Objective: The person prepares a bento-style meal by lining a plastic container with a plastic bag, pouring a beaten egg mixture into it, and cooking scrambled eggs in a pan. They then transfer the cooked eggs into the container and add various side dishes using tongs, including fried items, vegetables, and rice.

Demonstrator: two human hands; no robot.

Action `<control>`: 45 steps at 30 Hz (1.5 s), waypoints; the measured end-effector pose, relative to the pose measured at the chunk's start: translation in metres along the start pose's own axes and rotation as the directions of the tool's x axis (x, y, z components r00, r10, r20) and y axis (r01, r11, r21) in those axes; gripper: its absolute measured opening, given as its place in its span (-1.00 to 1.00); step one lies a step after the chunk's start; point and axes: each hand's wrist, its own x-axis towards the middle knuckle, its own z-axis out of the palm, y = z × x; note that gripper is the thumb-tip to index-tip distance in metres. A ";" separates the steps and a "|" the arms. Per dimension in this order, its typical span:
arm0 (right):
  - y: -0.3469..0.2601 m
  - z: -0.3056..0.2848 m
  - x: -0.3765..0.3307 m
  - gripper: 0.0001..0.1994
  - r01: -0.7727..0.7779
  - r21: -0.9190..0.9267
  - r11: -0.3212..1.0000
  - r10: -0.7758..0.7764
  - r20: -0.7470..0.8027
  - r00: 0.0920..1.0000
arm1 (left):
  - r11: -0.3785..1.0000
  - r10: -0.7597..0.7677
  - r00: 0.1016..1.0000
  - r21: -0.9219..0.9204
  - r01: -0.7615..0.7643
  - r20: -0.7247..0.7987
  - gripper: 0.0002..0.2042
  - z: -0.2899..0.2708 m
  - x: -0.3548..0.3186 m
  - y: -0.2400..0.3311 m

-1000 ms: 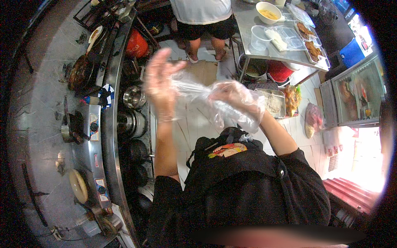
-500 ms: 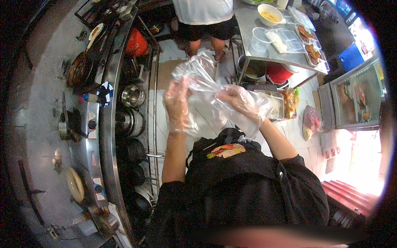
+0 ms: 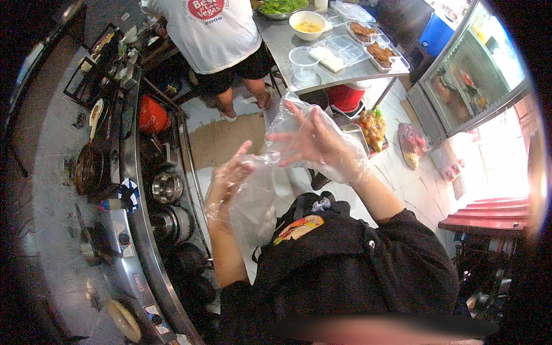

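Thin clear plastic gloves cover both of my hands in the middle of the view. My right hand (image 3: 316,138) is raised with its fingers spread apart inside a loose glove (image 3: 348,152), whose film bunches toward the wrist. Lower and to the left, my left hand (image 3: 227,178) has its fingers partly stretched out. A wide sheet of clear film (image 3: 253,198) hangs beside it, and crinkled plastic spans the small gap between the two hands. Glare on the film blurs where one glove ends and the other begins.
A person in a white shirt (image 3: 213,34) stands ahead. A steel table (image 3: 276,43) holds a bowl (image 3: 307,26), plastic tubs (image 3: 303,64) and fried food (image 3: 380,54). The stove counter (image 3: 129,247) runs along the left, a glass-door cooler (image 3: 471,75) stands right, and bagged food (image 3: 411,146) lies on the floor.
My right hand has gone from pinching the film to spread fingers, and has risen slightly. My left hand has dropped lower and leftward. The view has turned, and the other person appears farther left.
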 end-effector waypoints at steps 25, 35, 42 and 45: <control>-0.013 -0.033 -0.110 -0.69 -0.106 -0.871 0.479 -0.643 -0.431 0.634 | 0.815 0.460 0.880 0.449 -0.366 -0.116 -0.87 0.025 0.025 -0.028; -0.003 0.003 -0.031 -0.76 -0.230 -0.892 0.388 -0.311 -0.362 0.879 | 0.506 0.680 0.708 0.821 -0.263 -0.192 -0.82 0.001 0.031 -0.039; -0.008 -0.002 -0.040 -0.84 -0.253 -0.716 0.650 -0.264 -0.525 0.809 | 0.392 0.661 0.626 0.902 0.182 -0.413 -0.84 -0.066 -0.035 -0.055; 0.000 0.006 -0.033 -0.83 -0.167 -0.645 0.746 -0.289 -0.540 0.791 | 0.432 0.672 0.619 0.894 0.118 -0.406 -0.85 -0.070 -0.053 -0.061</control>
